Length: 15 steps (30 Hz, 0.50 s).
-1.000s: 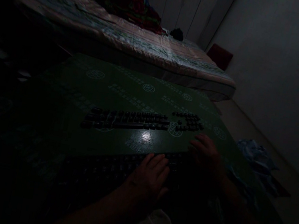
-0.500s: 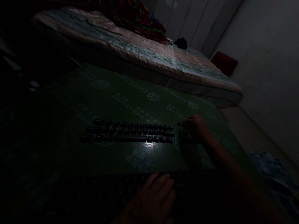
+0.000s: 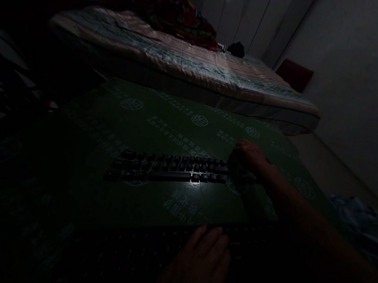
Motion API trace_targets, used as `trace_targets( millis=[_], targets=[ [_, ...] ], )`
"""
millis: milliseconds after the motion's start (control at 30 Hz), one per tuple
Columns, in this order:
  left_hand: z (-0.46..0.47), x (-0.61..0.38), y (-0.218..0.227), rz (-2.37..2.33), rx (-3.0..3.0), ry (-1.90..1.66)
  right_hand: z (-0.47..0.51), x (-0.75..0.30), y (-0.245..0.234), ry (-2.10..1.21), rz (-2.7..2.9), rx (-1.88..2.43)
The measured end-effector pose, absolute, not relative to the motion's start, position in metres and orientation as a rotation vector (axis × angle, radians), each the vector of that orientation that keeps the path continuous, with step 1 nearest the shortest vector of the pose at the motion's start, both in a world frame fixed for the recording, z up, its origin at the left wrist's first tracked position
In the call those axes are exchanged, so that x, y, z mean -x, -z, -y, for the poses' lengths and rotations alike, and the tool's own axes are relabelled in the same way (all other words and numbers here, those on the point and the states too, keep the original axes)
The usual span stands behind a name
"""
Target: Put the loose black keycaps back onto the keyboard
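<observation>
A dark keyboard (image 3: pixel 111 252) lies along the near side of the green tabletop. My left hand (image 3: pixel 198 265) rests on it with its fingers stretched out flat, holding nothing. Beyond the keyboard, loose black keycaps (image 3: pixel 173 165) are laid out in rows, a long spacebar keycap (image 3: pixel 170 176) among them. At the right end of these rows is my right hand (image 3: pixel 248 156), low over the tabletop. Its fingers are curled together and point down; whatever they hold is hidden. Deep shadow hides most of the keyboard's keys.
The green table (image 3: pixel 162 127) has printed globe marks and lettering. Past its far edge is a mattress (image 3: pixel 194 69) with a red patterned blanket (image 3: pixel 181 18) on it. Crumpled cloth (image 3: pixel 361 218) lies to the right, beside the white wall (image 3: pixel 376 72).
My right hand has moved slightly left among the keycaps, and its fingers are curled in more, covering small keycaps that showed before. My left hand stays on the keyboard. The view has shifted slightly.
</observation>
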<state>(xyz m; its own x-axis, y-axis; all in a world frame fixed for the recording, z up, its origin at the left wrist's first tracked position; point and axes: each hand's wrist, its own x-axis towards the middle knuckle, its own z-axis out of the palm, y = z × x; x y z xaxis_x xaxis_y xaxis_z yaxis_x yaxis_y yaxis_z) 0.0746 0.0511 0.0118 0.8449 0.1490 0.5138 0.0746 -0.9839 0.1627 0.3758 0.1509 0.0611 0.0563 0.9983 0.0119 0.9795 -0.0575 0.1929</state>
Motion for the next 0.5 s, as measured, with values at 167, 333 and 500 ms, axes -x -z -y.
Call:
trace_targets(
  millis=[167,333,500],
  targets=[
    [-0.05,-0.077,-0.014,-0.168,-2.758,-0.85,-0.119,-0.36,-0.079,-0.331,-2.26,-2.273],
    [-0.052,-0.076,-0.044,-0.127,-2.389,-0.932,-0.026,-0.308,-0.095,-0.686,-2.996,-2.195],
    [-0.051,-0.072,-0.076,-0.368,-1.506,-0.345,0.058,-0.246,-0.092,-0.696,-3.025,-2.294]
  ],
)
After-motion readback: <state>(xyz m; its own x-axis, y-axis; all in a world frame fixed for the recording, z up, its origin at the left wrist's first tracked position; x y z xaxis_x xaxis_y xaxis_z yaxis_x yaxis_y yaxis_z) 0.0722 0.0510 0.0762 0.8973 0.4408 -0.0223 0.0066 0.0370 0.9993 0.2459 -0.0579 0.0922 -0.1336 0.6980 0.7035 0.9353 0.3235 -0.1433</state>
